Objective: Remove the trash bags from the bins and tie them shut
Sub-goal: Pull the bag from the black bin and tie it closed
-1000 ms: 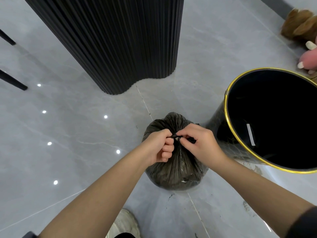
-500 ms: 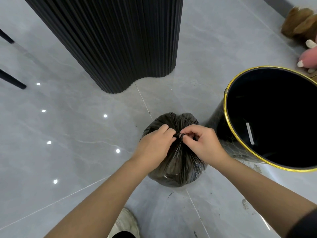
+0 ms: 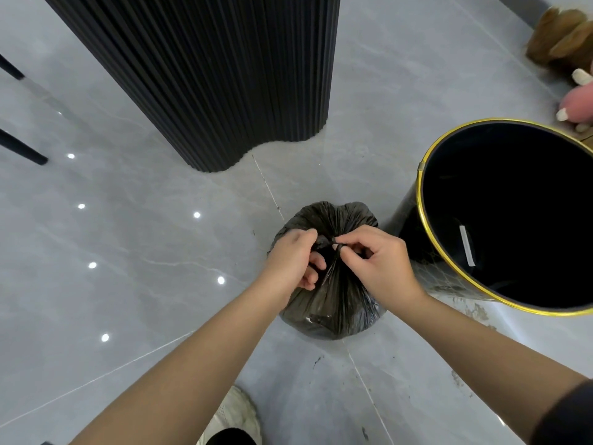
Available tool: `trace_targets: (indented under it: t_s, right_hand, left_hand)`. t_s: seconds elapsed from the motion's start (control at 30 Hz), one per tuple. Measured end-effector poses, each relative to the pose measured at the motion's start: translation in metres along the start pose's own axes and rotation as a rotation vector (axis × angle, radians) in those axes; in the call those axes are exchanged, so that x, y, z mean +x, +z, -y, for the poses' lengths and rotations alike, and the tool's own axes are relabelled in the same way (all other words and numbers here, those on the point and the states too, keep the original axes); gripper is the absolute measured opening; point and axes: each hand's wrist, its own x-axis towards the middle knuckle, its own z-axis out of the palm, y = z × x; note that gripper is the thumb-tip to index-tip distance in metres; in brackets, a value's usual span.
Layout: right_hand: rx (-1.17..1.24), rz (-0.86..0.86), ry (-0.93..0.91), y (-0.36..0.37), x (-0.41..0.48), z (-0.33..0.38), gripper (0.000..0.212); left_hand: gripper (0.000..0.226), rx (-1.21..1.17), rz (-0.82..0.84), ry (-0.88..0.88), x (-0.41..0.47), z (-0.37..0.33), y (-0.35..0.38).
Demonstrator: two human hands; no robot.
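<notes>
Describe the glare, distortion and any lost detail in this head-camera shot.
Head view: white light reflections dot the glossy floor; wide-angle distortion splays the fluted column; the bin interior is near-black, detail lost; the left hand and right hand, gripping the trash bag neck, are sharp; plush toys at the top right edge look soft.

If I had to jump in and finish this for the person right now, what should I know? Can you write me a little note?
The left hand grips the gathered neck of the trash bag.
The right hand pinches the twisted end at the knot.
The bag sits on the floor beside the bin, already out of it.
Done: bag out, neck gathered.
Left: pull the knot tight. I cannot tell if it is finished. Only this one bin is in view.
</notes>
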Motion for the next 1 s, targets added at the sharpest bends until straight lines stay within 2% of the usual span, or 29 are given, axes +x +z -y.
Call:
trace_targets:
  t_s: [0.07,0.1,0.17,0.23,0.4,0.73,0.87,1.0]
  right_hand:
    - [0.032,-0.031,0.122,-0.001,0.001,0.003,0.015]
    - [0.048,-0.047,0.177,0.000,0.001,0.005,0.017]
    - [0.064,-0.069,0.253,0.002,0.001,0.008,0.019]
    - [0.085,-0.068,0.309,0.004,0.000,0.010,0.020]
    - [0.147,-0.079,0.396,0.008,-0.001,0.014,0.017]
    - [0.187,-0.084,0.439,0.011,-0.006,0.015,0.011]
    - [0.248,0.005,0.490,0.010,-0.005,0.015,0.009]
    - [0.410,0.162,0.637,0.002,0.002,0.014,0.010]
  left_hand:
    - [0.016,0.078,-0.245,0.290,-0.007,0.013,0.003]
    - [0.017,0.127,-0.300,0.421,-0.011,0.020,0.005]
    - [0.007,0.296,-0.276,0.568,-0.016,0.030,0.010]
    - [0.003,0.433,-0.233,0.619,-0.015,0.035,0.016]
    - [0.009,0.370,-0.261,0.585,-0.008,0.034,0.017]
    - [0.007,0.264,-0.223,0.484,-0.009,0.029,0.016]
    - [0.010,0.219,-0.203,0.403,-0.005,0.023,0.014]
    - [0.009,0.279,-0.123,0.403,0.000,0.017,0.003]
